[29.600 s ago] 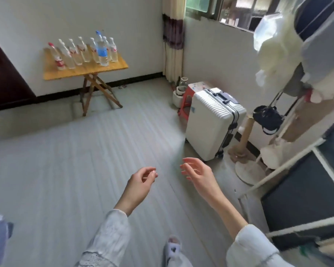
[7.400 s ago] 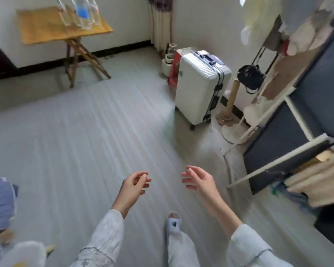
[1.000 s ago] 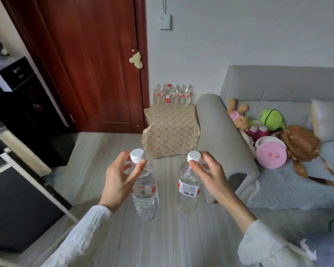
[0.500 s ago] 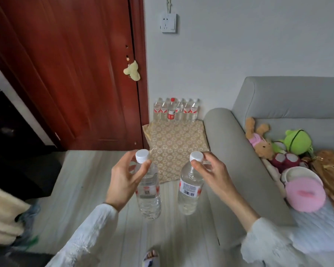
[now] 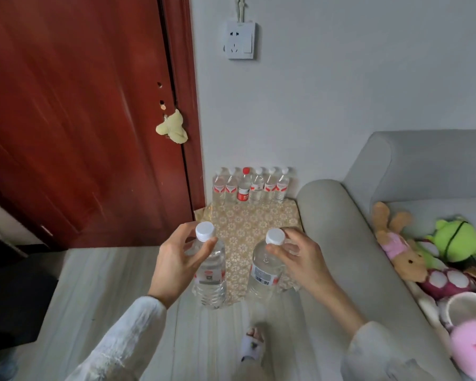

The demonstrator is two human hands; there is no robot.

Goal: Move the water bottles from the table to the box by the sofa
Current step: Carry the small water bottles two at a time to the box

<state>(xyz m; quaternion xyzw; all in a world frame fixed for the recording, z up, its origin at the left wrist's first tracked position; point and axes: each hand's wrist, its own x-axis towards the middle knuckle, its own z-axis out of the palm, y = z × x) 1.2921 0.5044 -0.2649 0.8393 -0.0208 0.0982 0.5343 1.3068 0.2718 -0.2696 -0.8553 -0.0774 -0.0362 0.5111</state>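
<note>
Since half a second ago the box point(image 5: 248, 229) has been brought much nearer and now lies directly beyond the hands, with a row of bottles point(image 5: 252, 185) already standing along its far edge by the wall. One bottle point(image 5: 210, 273) is held upright at the neck by the fingers of the left hand point(image 5: 176, 262), and a second bottle point(image 5: 264, 270) likewise by the right hand point(image 5: 300, 259). Only the setting down on the box beside the sofa point(image 5: 341, 243) is judged to remain for this pair.

box point(image 5: 254, 229): tan, white floral print | held bottles point(image 5: 210, 273): clear, white caps | row behind box point(image 5: 250, 185): red-white labels, one red cap | door point(image 5: 80, 119): dark red | sofa point(image 5: 355, 257): grey | sleeves point(image 5: 127, 336): white
</note>
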